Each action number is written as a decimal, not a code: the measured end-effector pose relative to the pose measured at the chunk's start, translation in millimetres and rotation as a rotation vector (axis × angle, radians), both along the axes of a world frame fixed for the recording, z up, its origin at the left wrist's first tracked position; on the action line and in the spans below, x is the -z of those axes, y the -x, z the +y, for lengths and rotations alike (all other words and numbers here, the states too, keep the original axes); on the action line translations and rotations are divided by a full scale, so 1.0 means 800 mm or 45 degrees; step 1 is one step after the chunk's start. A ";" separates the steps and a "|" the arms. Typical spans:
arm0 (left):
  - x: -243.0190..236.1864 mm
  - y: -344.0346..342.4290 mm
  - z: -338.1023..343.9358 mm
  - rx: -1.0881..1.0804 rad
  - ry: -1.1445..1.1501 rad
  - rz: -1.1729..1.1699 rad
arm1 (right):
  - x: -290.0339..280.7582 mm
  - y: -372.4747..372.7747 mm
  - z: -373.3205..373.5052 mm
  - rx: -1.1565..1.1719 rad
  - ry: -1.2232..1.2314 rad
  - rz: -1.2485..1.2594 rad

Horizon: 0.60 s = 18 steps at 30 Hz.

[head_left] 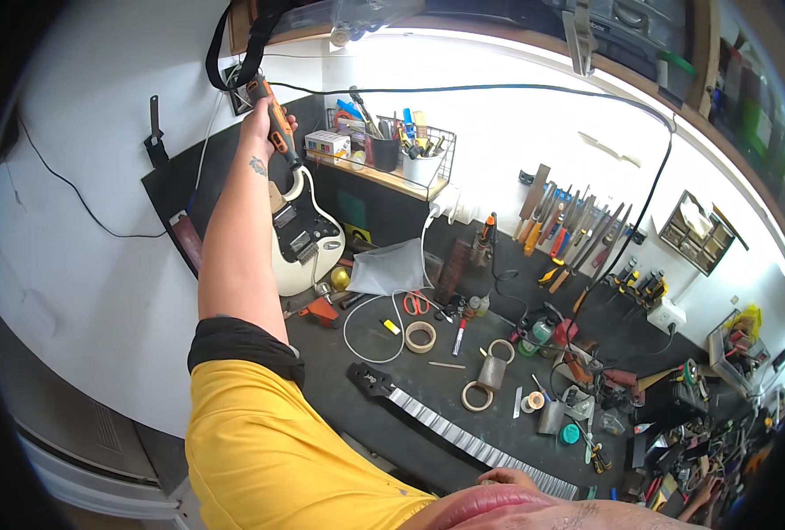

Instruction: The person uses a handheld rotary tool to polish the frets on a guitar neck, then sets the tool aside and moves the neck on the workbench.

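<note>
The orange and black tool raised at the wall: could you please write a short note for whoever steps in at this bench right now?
Left hand: raised high at the wall, gripping the orange and black tool near the wall socket; a black cable arcs across the wall from that spot.
Right hand: low at the bench edge, resting by the guitar neck; whether it holds anything cannot be told.
Guitar neck lies flat on the dark bench mat, frets up. White guitar body leans against the back wall.
Tape rolls, red scissors lie behind the neck.
Done: tool is in hand. Left: nothing visibly worked on the neck yet.
</note>
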<state>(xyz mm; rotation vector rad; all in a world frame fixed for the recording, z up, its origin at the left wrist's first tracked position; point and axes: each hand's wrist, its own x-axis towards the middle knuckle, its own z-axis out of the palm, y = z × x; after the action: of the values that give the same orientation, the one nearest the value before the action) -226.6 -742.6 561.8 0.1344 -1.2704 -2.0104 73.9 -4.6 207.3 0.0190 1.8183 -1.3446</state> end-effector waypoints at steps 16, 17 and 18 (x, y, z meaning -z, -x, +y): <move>0.202 -0.116 0.069 -0.286 0.338 -0.348 | 0.034 0.031 0.036 -0.296 -0.198 0.630; 0.267 -0.126 0.157 -0.222 0.428 -0.395 | 0.045 0.024 0.057 -0.285 -0.221 0.580; 0.304 -0.153 0.275 -0.140 0.823 -0.490 | 0.058 0.028 0.073 -0.269 -0.282 0.887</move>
<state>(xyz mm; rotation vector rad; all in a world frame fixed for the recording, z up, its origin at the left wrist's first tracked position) -104.3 -523.0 318.4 0.2784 -2.0447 -1.4319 51.5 54.1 160.6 -0.5711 2.4541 -1.0591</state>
